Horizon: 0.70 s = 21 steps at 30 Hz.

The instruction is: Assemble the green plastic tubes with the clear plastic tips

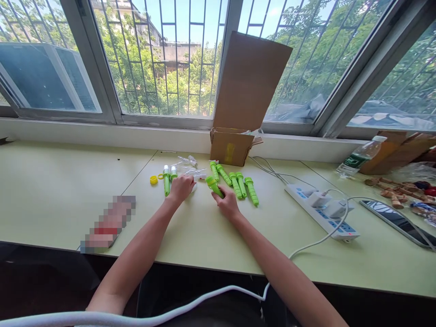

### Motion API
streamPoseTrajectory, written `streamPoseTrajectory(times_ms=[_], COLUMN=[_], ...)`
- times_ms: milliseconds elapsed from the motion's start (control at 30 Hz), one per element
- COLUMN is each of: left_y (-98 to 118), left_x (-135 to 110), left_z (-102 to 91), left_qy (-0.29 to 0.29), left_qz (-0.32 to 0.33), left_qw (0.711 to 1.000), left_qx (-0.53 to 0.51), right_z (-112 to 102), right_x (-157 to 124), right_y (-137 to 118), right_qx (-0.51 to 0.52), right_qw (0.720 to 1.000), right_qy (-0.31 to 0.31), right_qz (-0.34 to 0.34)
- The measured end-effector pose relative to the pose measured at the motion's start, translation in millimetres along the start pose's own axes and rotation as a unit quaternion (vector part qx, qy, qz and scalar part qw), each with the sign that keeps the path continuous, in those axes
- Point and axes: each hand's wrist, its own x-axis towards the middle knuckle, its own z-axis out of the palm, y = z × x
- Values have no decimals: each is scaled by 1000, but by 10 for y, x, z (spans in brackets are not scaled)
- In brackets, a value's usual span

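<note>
My right hand (227, 204) is closed round the lower end of a green plastic tube piece (214, 185) that tilts up off the table. My left hand (181, 187) rests on the table with fingers curled over a small clear part that I cannot make out. Left of it stand two green tubes with clear caps (166, 178) and a yellow ring (154, 180). To the right of my right hand several green ribbed tubes (241, 184) lie in a row. Small clear parts (190, 164) are scattered behind my hands.
An open cardboard box (229, 146) stands at the window sill behind the parts. A white power strip (323, 211) with plugs and cables lies at the right, then a phone (397, 221), a water bottle (359, 157) and wooden pieces (391, 190). A blurred object (109, 223) lies front left.
</note>
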Motion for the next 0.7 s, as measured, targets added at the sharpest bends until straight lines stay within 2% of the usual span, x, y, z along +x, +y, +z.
streamPoseTrajectory(times_ms=[200, 700], left_y=[37, 79], left_x=[-8, -17], left_z=[48, 273], left_qy=[-1, 15], left_qz=[8, 103], left_qw=[1000, 995], left_qx=[-10, -5], right_z=[2, 3], right_x=[0, -6], right_y=[-11, -16], right_qx=[-5, -4], right_qw=[1000, 1000], right_qy=[-1, -1], right_qz=[-2, -2])
